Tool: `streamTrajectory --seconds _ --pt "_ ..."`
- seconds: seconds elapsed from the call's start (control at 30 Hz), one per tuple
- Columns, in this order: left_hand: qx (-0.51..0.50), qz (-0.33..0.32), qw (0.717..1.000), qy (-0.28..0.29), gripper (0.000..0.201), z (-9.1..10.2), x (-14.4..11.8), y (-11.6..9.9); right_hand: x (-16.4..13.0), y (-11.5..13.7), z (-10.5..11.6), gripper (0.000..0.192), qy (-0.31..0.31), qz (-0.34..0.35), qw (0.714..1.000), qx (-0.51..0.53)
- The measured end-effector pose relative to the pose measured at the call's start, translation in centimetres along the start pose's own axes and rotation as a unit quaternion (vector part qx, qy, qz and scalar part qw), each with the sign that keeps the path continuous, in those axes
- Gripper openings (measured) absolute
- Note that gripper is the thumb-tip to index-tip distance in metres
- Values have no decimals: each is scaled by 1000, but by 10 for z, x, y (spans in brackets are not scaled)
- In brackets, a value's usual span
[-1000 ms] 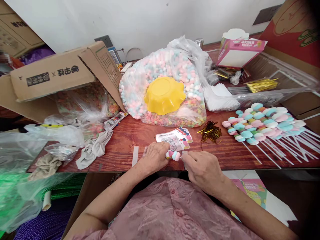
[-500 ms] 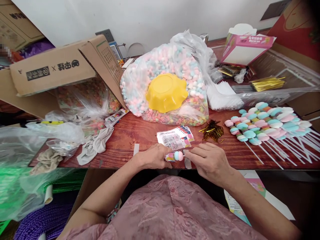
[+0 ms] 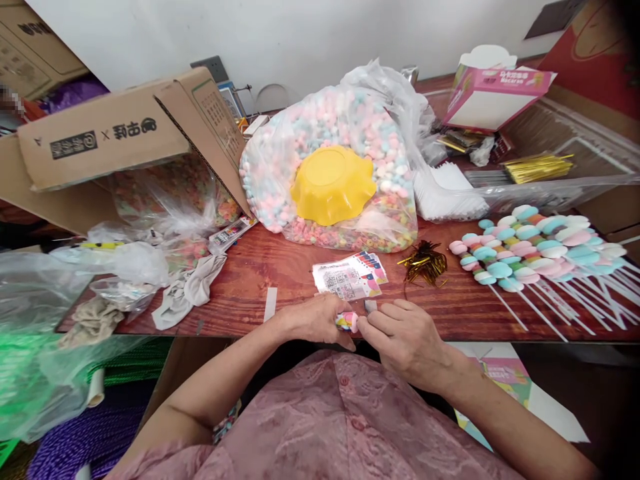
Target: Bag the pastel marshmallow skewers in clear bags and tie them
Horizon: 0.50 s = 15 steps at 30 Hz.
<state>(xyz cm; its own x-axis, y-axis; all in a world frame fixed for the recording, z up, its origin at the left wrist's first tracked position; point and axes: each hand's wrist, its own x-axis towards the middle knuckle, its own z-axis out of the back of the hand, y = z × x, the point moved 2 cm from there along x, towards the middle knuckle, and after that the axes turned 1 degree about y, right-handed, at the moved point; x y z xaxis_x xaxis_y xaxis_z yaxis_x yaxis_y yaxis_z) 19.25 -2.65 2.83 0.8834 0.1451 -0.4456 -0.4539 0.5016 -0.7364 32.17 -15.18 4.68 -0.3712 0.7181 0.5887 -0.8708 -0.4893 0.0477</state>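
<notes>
left hand (image 3: 317, 320) clamped on the candy (image 3: 346, 321) by the table (image 3: 250, 280) edge, right hand (image 3: 403, 340) curled right at its pink end, can't tell if it's gripping. bag (image 3: 383, 90) has marshmallows (image 3: 305, 117) and gummies (image 3: 320, 235), bowl (image 3: 333, 183) upside down on it. tray (image 3: 545, 195) has gold ties (image 3: 540, 168).

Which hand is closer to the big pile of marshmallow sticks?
Right. The right hand is left of the pile of marshmallow sticks and nearer the person's body; the left hand is farther left, beyond the right one.
</notes>
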Motion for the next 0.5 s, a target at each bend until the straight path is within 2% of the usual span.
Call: streamTrajectory --seconds 0.17,0.27,0.4,0.5 --pt "7 -32 999 -14 23 -5 4 -2 5 -8 -15 25 48 -29 996 66" --pt "-30 -39 997 -52 27 -2 2 0 5 -23 -10 22 80 -53 991 91" --pt "-69 -46 989 -126 26 2 -2 3 3 -43 4 21 65 -92 988 103" --pt "-50 -56 989 -130 22 0 0 3 3 -44 6 21 58 -85 986 130"
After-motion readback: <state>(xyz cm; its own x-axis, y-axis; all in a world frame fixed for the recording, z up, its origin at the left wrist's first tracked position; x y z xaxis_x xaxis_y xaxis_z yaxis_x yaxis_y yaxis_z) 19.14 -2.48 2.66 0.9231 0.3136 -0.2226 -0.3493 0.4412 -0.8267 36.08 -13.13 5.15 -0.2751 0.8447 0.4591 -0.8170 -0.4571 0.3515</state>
